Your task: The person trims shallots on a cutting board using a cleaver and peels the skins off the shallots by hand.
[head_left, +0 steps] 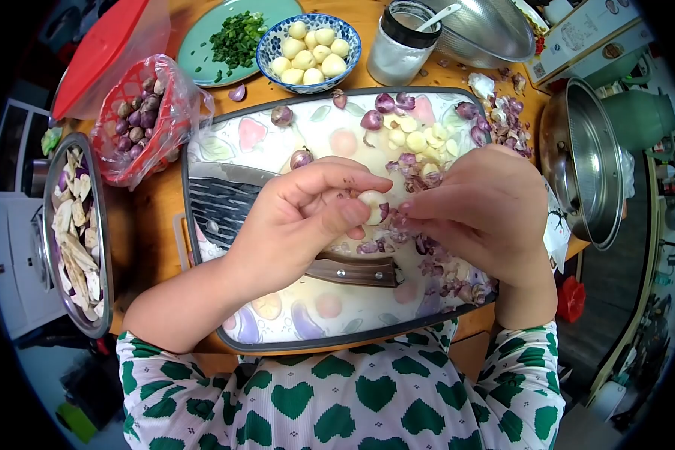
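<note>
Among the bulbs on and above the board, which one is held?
The pale bulb with purple skin at its edge, pinched in the left hand; the others lie on the board.

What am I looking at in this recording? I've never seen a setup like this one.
There is no machine here: a person works with two bare hands. The single picture comes from a camera worn on the head, looking forward and down, so the person's left hand is on the left.

The left hand pinches a small pale bulb with a patch of purple skin on it. The right hand's fingertips are close beside it; I can't tell whether they touch it.

Under the hands is a patterned board with a dark rim. On it lie a wide knife, purple skins and peeled pale pieces. Beyond it stand a blue-and-white bowl of pale bulbs and a jar.
</note>
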Available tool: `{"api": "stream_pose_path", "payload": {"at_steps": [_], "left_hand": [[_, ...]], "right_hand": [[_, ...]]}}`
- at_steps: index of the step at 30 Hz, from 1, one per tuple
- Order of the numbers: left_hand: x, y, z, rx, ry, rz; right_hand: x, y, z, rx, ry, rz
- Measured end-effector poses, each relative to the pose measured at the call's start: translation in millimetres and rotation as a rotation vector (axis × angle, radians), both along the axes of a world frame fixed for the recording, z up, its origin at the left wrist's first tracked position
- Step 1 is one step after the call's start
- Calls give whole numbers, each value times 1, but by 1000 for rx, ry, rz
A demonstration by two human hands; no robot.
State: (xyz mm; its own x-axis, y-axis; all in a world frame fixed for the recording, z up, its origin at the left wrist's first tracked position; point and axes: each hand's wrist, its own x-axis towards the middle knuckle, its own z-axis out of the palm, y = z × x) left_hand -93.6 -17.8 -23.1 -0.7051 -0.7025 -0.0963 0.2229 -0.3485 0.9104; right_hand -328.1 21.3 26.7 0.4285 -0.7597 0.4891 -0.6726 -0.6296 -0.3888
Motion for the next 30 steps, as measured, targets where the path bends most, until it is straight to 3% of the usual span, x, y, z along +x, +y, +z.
{"api": "stream_pose_path", "payload": {"at_steps": [15,24,30], "left_hand": [[-2,3,0,-57,33,3],[1,-1,3,174,-23,-6],[-2,-9,4,456,219,47]], "right_hand": [[4,-3,-6,-37,-103,92],[2,-3,-4,68,-57,142],[-1,0,5,101,146,85]]}}
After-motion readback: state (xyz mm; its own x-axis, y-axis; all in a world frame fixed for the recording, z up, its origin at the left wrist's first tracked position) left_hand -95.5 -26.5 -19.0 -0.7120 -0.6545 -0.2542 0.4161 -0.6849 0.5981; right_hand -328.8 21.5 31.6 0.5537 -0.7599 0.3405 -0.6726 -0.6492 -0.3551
